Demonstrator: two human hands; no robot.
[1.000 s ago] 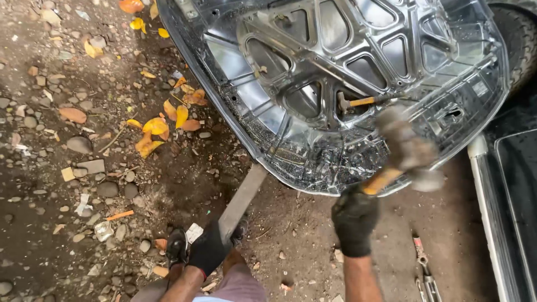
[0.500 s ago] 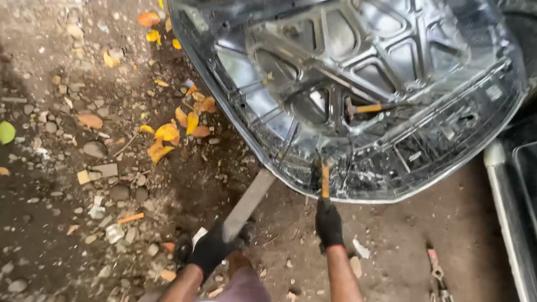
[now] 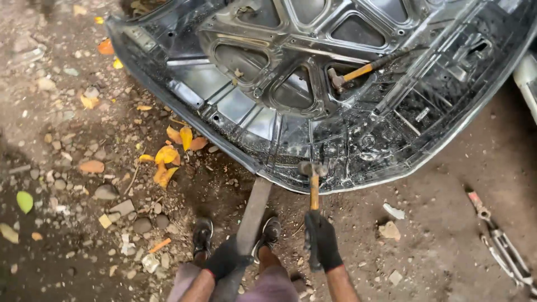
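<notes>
A grey car hood panel lies underside up on the dirt, its ribs and cut-outs showing. My right hand, in a black glove, grips a wooden-handled hammer; the hammer head rests on the near edge of the panel. My left hand, also gloved, holds a long flat metal bar whose far end goes under that same edge. A second hammer lies loose on the panel. My two feet in dark shoes stand on either side of the bar.
Stones, rubble and yellow and orange leaves cover the ground to the left. A metal turnbuckle tool lies on the dirt at right. A white vehicle edge shows at far right.
The hammer came down from a raised, blurred swing at right onto the panel's near edge. The view has tilted closer to the panel. My left hand kept the bar in place.
</notes>
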